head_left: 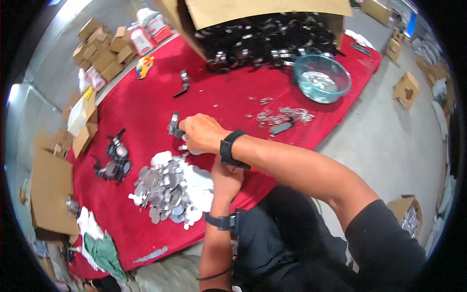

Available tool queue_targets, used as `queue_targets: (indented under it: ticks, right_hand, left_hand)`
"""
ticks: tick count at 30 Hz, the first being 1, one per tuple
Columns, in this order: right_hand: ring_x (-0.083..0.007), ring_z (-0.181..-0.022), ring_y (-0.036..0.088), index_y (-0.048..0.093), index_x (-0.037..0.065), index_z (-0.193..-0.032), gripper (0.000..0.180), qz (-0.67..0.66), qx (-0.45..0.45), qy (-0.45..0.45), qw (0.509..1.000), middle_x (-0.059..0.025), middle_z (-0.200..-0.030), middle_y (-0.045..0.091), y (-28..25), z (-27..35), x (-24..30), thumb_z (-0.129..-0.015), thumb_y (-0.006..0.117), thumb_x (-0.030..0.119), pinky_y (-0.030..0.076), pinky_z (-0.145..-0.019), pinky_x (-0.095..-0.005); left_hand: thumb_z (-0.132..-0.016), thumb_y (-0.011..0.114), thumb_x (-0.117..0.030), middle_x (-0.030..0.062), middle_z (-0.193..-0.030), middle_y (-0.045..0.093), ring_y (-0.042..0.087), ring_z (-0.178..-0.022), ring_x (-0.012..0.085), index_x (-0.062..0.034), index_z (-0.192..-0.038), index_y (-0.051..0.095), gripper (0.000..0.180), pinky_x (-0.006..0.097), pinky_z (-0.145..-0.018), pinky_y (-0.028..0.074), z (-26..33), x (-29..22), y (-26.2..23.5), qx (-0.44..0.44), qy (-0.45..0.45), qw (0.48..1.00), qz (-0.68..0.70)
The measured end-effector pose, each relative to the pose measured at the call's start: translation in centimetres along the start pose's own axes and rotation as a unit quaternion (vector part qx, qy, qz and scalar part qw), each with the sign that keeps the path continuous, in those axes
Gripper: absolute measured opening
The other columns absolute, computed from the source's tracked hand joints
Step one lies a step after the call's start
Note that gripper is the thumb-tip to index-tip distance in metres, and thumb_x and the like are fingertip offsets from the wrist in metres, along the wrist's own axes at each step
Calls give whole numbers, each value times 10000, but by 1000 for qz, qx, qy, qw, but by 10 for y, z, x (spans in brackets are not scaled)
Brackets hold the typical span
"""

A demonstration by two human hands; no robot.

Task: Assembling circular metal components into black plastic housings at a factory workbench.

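Clip (173, 122), small, black and silver metal

My bench is a table under a red cloth (146, 97), set on a grey concrete floor (389, 141) that looks evenly lit, with no hard shadows. A large open cardboard box (262, 10) stands at the far edge. Small brown cartons (99, 48) are stacked beyond the far left corner, and more cartons (406, 90) sit scattered on the floor to my right (one has a cut-out hole). Flat cardboard (51, 190) leans at my left.
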State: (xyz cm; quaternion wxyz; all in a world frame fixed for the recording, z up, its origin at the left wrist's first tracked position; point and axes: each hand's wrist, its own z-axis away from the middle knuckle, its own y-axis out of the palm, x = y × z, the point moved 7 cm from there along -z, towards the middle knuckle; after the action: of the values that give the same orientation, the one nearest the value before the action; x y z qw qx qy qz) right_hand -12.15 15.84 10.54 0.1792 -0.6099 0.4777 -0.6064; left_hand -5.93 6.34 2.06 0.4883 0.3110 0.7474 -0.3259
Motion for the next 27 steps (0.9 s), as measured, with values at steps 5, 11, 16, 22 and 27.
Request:
queue_targets:
  ticks: [5, 11, 16, 22, 27]
  right_hand:
    - [-468, -945, 758, 792, 15, -1059, 230, -34, -39, -24, 998, -274, -964, 765, -15, -10, -19, -904, 718, 168, 590, -866, -563]
    - [-386, -873, 760, 763, -18, -1059, 233, -62, -10, 24, 998, -247, -921, 762, -45, 23, -65, -927, 731, 170, 570, -816, -503]
    - [-98, -835, 583, 691, -16, -1034, 123, -174, -28, 93, 980, 11, -864, 631, -54, 84, -92, -962, 744, 68, 513, -753, -329]
    - [-202, -899, 673, 699, -49, -1091, 168, -228, -109, 12, 968, -144, -966, 719, -54, 145, -85, -935, 729, 7, 551, -839, -380]
    - [-321, -963, 706, 704, -38, -1139, 202, -257, -143, -14, 956, -208, -1045, 714, -34, 166, -99, -940, 696, -2, 556, -900, -440]
  left_hand:
    - [-936, 686, 34, 217, -1451, 688, 667, -1360, 316, 80, -1502, 536, 587, 426, -1132, 550, -1, 29, 13, -1, -92, 996, 11]
    - [-900, 672, 69, 319, -1624, 491, 560, -1477, 438, 97, -1564, 475, 694, 460, -1200, 536, 0, 2, 10, 0, -37, 991, -127]
    - [-958, 648, 11, 300, -1554, 575, 615, -1419, 433, 81, -1545, 519, 605, 443, -1182, 535, -2, 1, 9, -9, -24, 989, -143]
    - [-1172, 558, -163, 172, -1483, 657, 657, -1358, 247, 92, -1578, 502, 482, 386, -1163, 534, 1, 37, 2, -48, -91, 992, 77]
    - [-1195, 536, -263, 167, -1472, 667, 665, -1364, 281, 37, -1539, 563, 457, 444, -1161, 560, -3, 12, 3, -28, -79, 960, 267]
